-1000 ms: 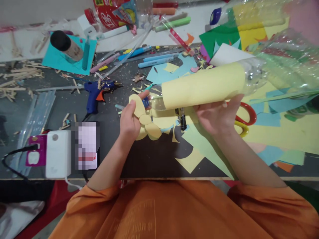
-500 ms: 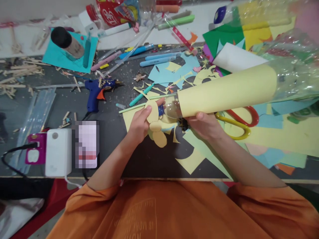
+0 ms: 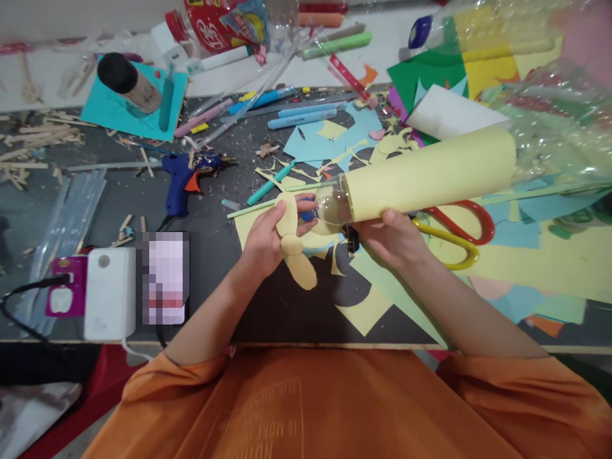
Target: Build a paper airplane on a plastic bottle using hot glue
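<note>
A clear plastic bottle wrapped in pale yellow paper (image 3: 430, 175) lies on its side above the dark table, neck pointing left. My right hand (image 3: 389, 239) grips it from below near the neck. My left hand (image 3: 268, 242) pinches a yellow paper cut-out with rounded petals (image 3: 294, 245) and holds it against the bottle's blue cap (image 3: 308, 210). The left thumb and fingers are closed round the cut-out at the cap.
Red and yellow scissors (image 3: 454, 233) lie under the bottle. A blue glue gun (image 3: 189, 178) sits to the left, a white charger (image 3: 109, 293) and a phone (image 3: 165, 277) at the near left. Coloured paper scraps, pens and several sticks cover the table (image 3: 287, 312).
The bottle has swung so its body points further right and up, and my right hand slid to the neck. My left hand brought the cut-out up against the cap.
</note>
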